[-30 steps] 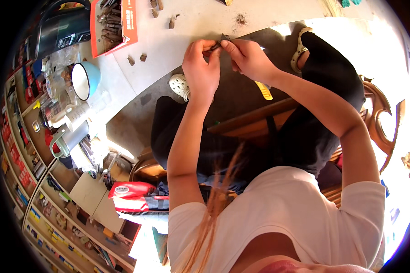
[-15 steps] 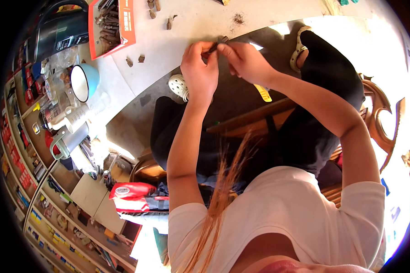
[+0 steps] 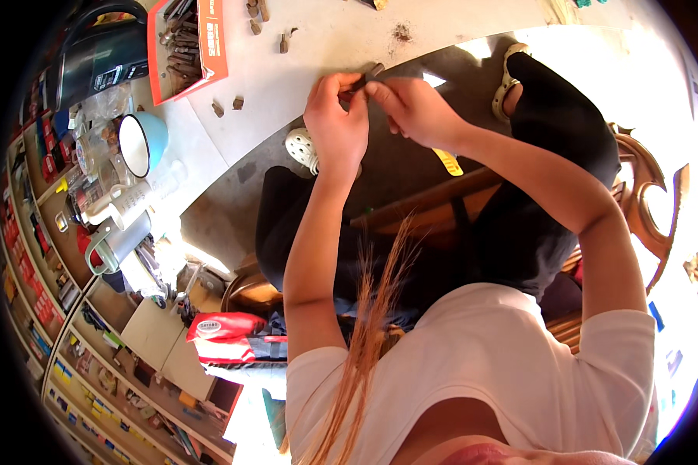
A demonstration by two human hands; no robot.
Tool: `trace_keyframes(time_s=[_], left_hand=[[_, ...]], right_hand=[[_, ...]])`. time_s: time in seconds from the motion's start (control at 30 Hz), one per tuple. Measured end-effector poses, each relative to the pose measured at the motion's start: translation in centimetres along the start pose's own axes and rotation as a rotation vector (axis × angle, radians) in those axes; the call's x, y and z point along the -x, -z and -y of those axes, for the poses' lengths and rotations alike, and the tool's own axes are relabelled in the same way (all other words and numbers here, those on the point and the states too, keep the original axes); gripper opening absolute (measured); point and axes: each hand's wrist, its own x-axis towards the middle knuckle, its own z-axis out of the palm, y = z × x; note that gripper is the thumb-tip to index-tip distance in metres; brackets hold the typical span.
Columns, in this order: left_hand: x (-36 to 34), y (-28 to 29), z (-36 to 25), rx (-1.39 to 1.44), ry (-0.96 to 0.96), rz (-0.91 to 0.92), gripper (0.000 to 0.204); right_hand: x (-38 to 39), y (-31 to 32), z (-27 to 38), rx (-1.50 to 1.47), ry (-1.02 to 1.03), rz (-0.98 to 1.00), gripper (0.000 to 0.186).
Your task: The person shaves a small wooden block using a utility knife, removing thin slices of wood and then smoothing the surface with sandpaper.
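Observation:
Both my hands meet at the near edge of a pale worktable (image 3: 333,39). My left hand (image 3: 335,124) and my right hand (image 3: 415,108) pinch the same small dark, stick-like piece (image 3: 367,76), held just at the table's edge. The fingers of both hands close around it, thumbs and forefingers nearly touching. Several small brown bits (image 3: 236,102) lie loose on the table to the left of my hands.
An orange-sided box (image 3: 186,43) of dark sticks sits at the table's far left. A blue-and-white mug (image 3: 139,143), jars and bottles crowd the left side. Shelves of small goods run down the left edge. My legs in black, a wooden chair (image 3: 644,209) and a red bag (image 3: 225,329) lie below.
Both hands have stayed together on the small piece and shifted slightly toward the table's edge; the fingers work at it. Nothing else has moved.

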Motion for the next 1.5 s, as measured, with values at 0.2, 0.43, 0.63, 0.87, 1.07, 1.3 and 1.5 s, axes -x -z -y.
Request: trace_keyframes(time_s=[0.2, 0.43, 0.63, 0.87, 1.07, 1.3, 1.5], left_hand=[[-0.2, 0.2, -0.4, -0.035, -0.001, 0.031, 0.012], [-0.1, -0.1, 0.0, -0.005, -0.02, 0.002, 0.012], [-0.1, 0.0, -0.3, 0.004, -0.017, 0.003, 0.012], [-0.1, -0.1, 0.0, 0.015, -0.021, -0.003, 0.012], [-0.1, 0.1, -0.1, -0.014, -0.018, 0.008, 0.014], [-0.1, 0.2, -0.2, -0.023, -0.017, 0.025, 0.015], [0.0, 0.2, -0.1, -0.035, 0.007, 0.017, 0.015]], right_hand=[[0.3, -0.2, 0.1, 0.028, 0.014, -0.007, 0.048], [0.2, -0.1, 0.4, -0.021, -0.009, -0.055, 0.05], [-0.4, 0.5, 0.4, 0.003, -0.019, -0.044, 0.049], [-0.8, 0.9, 0.2, 0.01, -0.057, -0.064, 0.048], [0.3, -0.1, 0.3, 0.046, 0.016, -0.015, 0.048], [0.2, 0.0, 0.0, 0.062, 0.039, -0.028, 0.048], [0.2, -0.4, 0.0, 0.069, 0.091, -0.049, 0.049]])
